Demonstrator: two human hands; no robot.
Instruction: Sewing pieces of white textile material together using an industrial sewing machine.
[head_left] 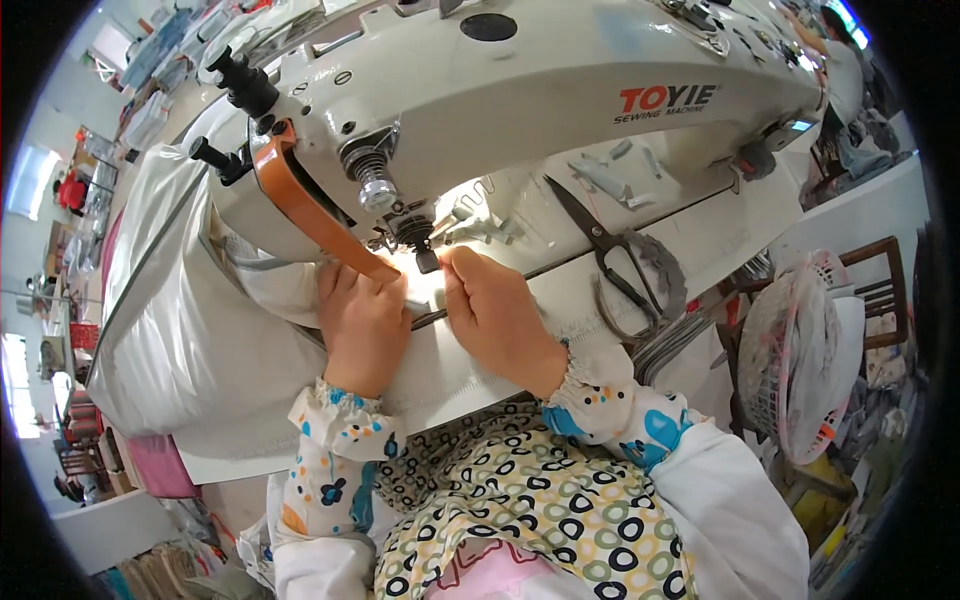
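A pale sewing machine (480,100) stands before me, its presser foot (427,260) lit from above. My left hand (365,325) is just left of the foot, its fingers curled down onto white fabric (275,285) with a grey edge. To the right of the foot, my right hand (497,318) has thumb and forefinger pinched together; whatever lies between them is hidden. A dark grey strip (430,319) runs between the two hands. The fabric bulges in a large heap at the left. An orange lever (310,205) slants down over my left fingers.
Black-handled scissors (610,255) lie on the machine bed at the right, beside grey fluff (660,275). Grey fabric scraps (605,180) lie under the machine's arm. A pink-rimmed basket (790,350) holding cloth stands lower right. Another person (840,75) is at the far upper right.
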